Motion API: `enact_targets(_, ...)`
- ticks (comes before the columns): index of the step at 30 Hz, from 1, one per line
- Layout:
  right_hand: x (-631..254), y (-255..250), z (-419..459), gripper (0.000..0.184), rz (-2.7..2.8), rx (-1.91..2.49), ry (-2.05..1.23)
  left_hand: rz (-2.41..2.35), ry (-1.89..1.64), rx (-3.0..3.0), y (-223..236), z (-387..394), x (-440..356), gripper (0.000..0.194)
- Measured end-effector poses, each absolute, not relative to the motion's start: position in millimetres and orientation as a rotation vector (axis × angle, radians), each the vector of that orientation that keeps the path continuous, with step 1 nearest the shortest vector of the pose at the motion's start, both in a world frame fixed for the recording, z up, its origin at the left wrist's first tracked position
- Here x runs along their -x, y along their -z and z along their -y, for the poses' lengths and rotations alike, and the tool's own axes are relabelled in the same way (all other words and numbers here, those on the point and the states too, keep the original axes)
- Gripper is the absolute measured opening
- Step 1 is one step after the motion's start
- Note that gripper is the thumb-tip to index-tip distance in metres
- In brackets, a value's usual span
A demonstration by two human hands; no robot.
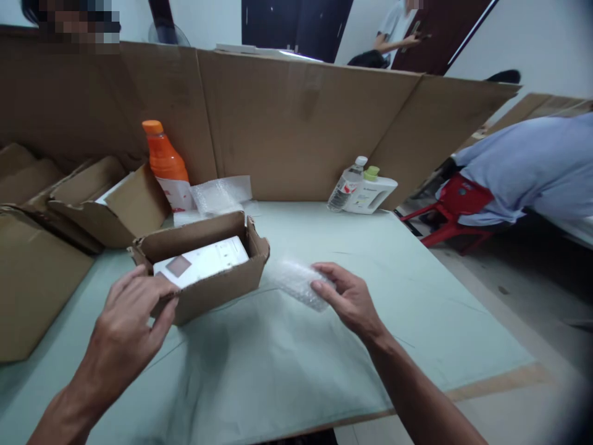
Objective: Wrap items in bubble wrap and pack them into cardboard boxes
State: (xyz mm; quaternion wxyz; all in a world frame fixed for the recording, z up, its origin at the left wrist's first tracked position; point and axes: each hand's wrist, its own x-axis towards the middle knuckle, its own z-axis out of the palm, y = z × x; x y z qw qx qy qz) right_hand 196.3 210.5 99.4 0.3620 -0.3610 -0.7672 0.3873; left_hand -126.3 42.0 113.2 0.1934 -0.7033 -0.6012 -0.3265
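My right hand pinches a piece of clear bubble wrap between thumb and fingers, above the table to the right of an open cardboard box. The bubble wrap is slightly blurred at its left end. Inside that box lies a white carton with a brownish square printed near its left end. My left hand is at the box's near left corner, its fingers curled over the rim and its thumb by the front wall. The fingertips are partly hidden.
More open cardboard boxes crowd the left side. Behind stand an orange bottle, more bubble wrap, a clear bottle and a white jug, before a cardboard screen. A person sits on a red stool at right.
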Motion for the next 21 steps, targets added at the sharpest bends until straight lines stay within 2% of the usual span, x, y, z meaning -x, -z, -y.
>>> enact_targets(6, -159, -177, -203, 0.022, 2.135, 0.614, -0.555, 1.693, 0.856, 1.906, -105, -14, 104, 0.016)
enact_targets(10, -130, -201, -203, 0.027, 2.163, 0.502, -0.455, 1.674, 0.822, 1.847, -102, -20, 103, 0.015)
enact_targets(14, -95, -204, -219, 0.032, 2.448, 0.725, -0.345, 1.672, 0.849, 1.812, -99, -23, 104, 0.015)
enact_targets(18, -67, -210, -226, 0.031, 2.928, 1.125, 0.117, 1.681, 0.872, 1.823, -98, -21, 103, 0.016)
enact_targets(21, -55, -221, -219, 0.028, 3.09, 1.129, 0.367, 1.675, 0.889, 1.821, -99, -21, 103, 0.017)
